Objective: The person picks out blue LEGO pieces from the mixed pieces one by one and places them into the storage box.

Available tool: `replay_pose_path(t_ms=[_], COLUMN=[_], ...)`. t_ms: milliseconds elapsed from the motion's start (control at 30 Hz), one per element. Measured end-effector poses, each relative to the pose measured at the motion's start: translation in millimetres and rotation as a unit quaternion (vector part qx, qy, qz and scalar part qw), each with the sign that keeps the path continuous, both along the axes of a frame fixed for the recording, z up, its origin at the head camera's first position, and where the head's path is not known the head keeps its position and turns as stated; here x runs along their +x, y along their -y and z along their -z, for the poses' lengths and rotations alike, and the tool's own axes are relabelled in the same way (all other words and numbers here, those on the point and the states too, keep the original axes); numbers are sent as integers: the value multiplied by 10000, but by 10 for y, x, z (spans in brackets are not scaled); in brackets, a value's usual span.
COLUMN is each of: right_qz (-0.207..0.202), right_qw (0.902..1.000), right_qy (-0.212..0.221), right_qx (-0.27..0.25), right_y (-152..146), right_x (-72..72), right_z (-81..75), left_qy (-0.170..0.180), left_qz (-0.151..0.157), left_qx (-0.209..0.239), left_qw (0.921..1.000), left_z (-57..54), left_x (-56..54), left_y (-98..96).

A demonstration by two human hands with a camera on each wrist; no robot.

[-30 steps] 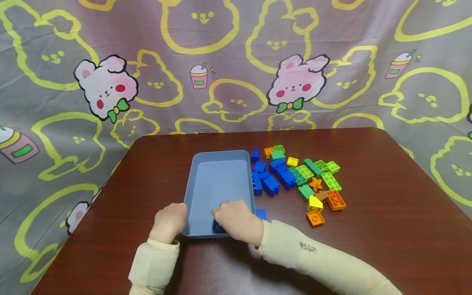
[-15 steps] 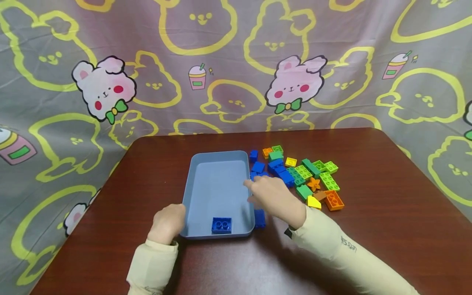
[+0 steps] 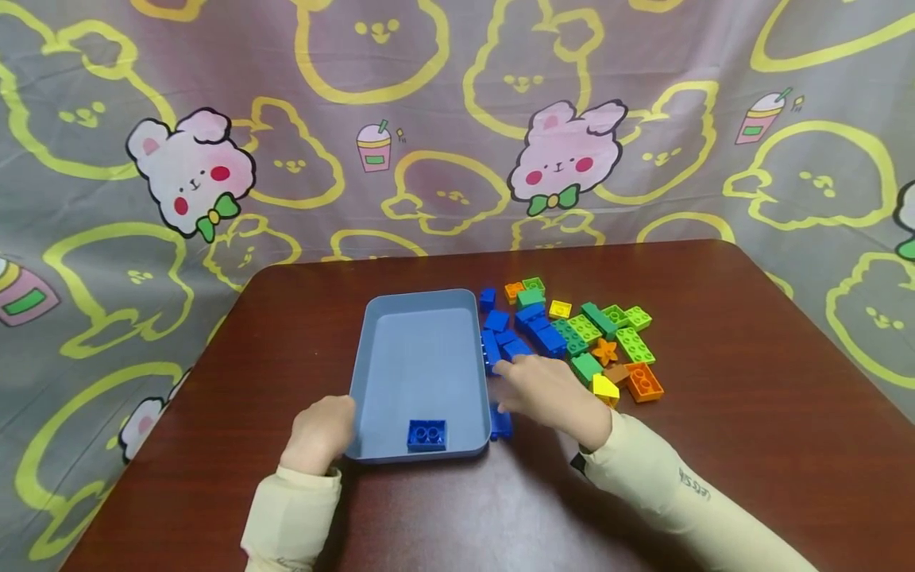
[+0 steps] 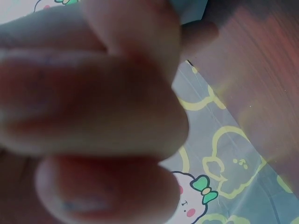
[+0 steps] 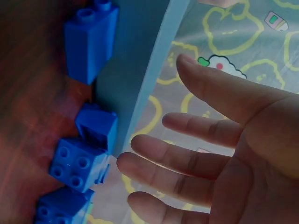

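My left hand (image 3: 322, 433) grips the left rim of a blue-grey tray (image 3: 422, 357), its fingers curled in close-up in the left wrist view. Inside the tray, at the near end, lies a dark blue toy brick (image 3: 426, 434) with its hollow side up. Just right of the tray hovers my right hand (image 3: 557, 397), fingers spread and holding nothing. Beneath it a blue brick (image 3: 503, 425) lies against the tray's side, partly hidden. Other blue bricks (image 5: 77, 163) line the tray wall in the right wrist view, a tall one (image 5: 91, 44) among them.
Farther right lie several green bricks (image 3: 586, 327), orange ones (image 3: 645, 383), a yellow piece (image 3: 606, 389) and an orange flower-shaped piece (image 3: 605, 351). All are on a dark brown table (image 3: 729, 334). A patterned curtain (image 3: 443, 103) hangs behind its far edge.
My right hand has left the tray's near end, uncovering the blue brick there, and has moved right to the loose blue bricks. The left hand keeps its hold on the rim.
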State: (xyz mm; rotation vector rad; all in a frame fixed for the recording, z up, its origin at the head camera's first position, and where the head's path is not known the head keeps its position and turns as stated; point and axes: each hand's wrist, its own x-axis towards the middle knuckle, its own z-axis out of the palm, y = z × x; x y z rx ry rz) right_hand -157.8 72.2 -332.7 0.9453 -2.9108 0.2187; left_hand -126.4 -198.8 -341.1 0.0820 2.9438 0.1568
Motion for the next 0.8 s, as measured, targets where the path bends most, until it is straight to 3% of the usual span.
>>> replay_pose_path(t_ms=[333, 800], right_qz=[-13, -29], right_qw=[9982, 9973], right_qy=[536, 522], right_qx=[259, 508], right_y=[18, 100], right_x=[13, -19], right_z=[142, 303], left_qy=[-59, -129], left_qz=[35, 44], left_qx=[14, 10], left_qw=[10000, 9999], left_z=[-9, -21], left_x=[11, 23], left_y=[-3, -7])
